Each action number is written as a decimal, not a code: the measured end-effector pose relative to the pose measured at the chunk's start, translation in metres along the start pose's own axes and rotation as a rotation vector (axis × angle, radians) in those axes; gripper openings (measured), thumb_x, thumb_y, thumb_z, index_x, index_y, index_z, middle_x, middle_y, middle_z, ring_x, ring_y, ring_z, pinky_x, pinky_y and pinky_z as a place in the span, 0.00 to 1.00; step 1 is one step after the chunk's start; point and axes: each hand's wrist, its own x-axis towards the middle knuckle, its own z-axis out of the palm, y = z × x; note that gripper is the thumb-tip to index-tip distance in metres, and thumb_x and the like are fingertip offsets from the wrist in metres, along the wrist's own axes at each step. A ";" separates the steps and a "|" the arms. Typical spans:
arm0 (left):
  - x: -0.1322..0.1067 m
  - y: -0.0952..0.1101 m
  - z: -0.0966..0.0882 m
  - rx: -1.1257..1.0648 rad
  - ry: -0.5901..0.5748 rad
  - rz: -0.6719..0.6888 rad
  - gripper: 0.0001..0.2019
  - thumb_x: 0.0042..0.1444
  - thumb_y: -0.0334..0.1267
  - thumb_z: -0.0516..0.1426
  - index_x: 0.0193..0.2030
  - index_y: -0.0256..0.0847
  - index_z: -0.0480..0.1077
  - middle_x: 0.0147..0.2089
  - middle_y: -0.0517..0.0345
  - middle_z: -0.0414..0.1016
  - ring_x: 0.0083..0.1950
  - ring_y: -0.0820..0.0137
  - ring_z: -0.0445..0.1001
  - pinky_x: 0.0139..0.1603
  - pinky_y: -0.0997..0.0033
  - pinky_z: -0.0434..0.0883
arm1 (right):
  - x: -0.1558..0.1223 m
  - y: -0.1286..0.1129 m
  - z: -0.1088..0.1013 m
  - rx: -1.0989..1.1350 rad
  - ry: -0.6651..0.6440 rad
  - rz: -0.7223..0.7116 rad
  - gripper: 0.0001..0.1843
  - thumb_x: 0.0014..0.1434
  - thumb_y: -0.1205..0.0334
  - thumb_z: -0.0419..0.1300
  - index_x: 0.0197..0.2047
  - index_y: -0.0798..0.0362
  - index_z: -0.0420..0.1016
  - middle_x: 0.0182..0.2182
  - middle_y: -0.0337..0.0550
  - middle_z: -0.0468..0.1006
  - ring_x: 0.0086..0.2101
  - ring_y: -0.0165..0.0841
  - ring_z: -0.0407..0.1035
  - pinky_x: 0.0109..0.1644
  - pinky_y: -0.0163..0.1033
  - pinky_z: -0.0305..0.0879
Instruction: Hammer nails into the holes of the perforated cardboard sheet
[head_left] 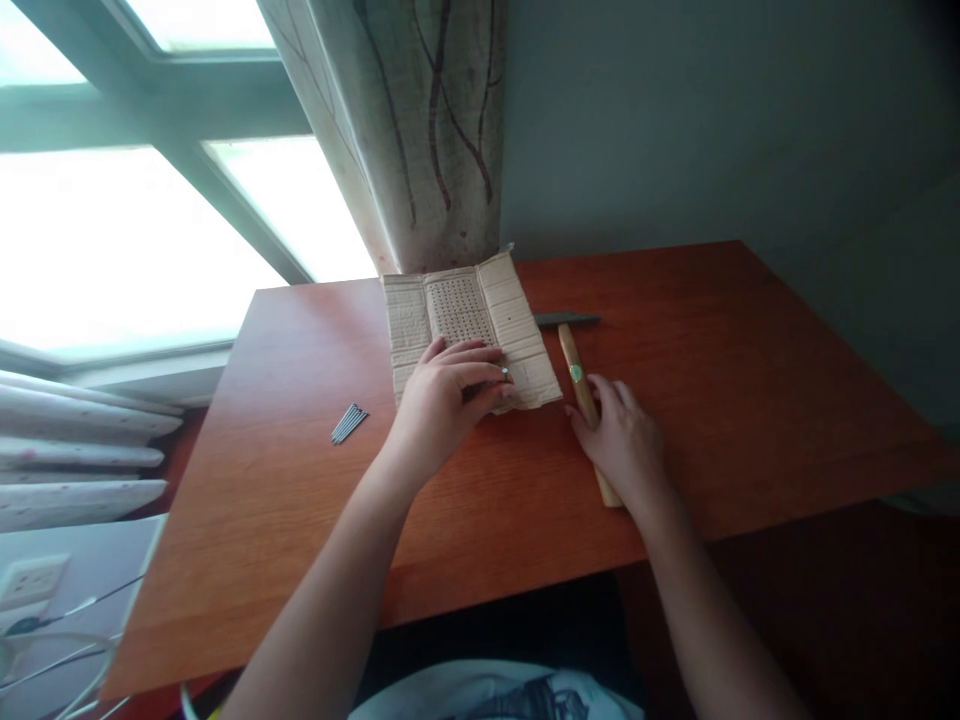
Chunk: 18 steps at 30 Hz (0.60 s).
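Note:
A flattened piece of cardboard point(517, 320) with a grid of small holes lies on the wooden table point(750, 400). My left hand point(442, 400) rests on its near part, thumb and fingers pinched on a nail point(505, 374) standing on the cardboard. A hammer point(577, 365) with a light wooden handle and dark metal head lies just right of the cardboard. My right hand point(622, 435) lies over the handle's near half, fingers curled on it.
A small bundle of nails point(349, 423) lies on the table left of my left hand. A window and patterned curtain point(420, 130) stand behind the table. A power strip point(34, 580) and cables sit at the lower left.

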 end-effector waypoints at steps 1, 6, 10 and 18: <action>0.000 0.000 0.000 0.000 -0.003 0.001 0.05 0.63 0.41 0.62 0.38 0.48 0.81 0.56 0.57 0.83 0.66 0.57 0.74 0.75 0.42 0.52 | 0.003 -0.002 -0.001 -0.040 -0.037 0.011 0.20 0.63 0.54 0.60 0.55 0.53 0.73 0.44 0.56 0.79 0.39 0.47 0.74 0.37 0.46 0.66; 0.000 0.001 0.001 0.013 0.002 0.013 0.04 0.63 0.41 0.63 0.38 0.49 0.81 0.56 0.57 0.83 0.66 0.56 0.74 0.74 0.42 0.53 | 0.030 0.000 -0.012 0.469 -0.308 0.232 0.09 0.55 0.57 0.61 0.38 0.50 0.68 0.29 0.43 0.75 0.29 0.37 0.70 0.31 0.40 0.64; 0.000 0.000 0.003 0.039 0.014 0.021 0.03 0.62 0.41 0.64 0.38 0.49 0.81 0.55 0.58 0.83 0.65 0.57 0.74 0.74 0.42 0.54 | 0.035 0.002 -0.022 1.110 -0.598 0.432 0.19 0.50 0.52 0.65 0.39 0.49 0.63 0.27 0.34 0.71 0.19 0.24 0.55 0.20 0.32 0.51; -0.001 -0.001 0.006 0.059 0.005 0.025 0.04 0.63 0.40 0.63 0.38 0.50 0.81 0.56 0.58 0.83 0.65 0.58 0.74 0.74 0.42 0.54 | -0.010 -0.006 -0.083 0.914 -0.302 0.233 0.18 0.67 0.43 0.59 0.49 0.46 0.65 0.25 0.29 0.64 0.17 0.25 0.58 0.16 0.31 0.57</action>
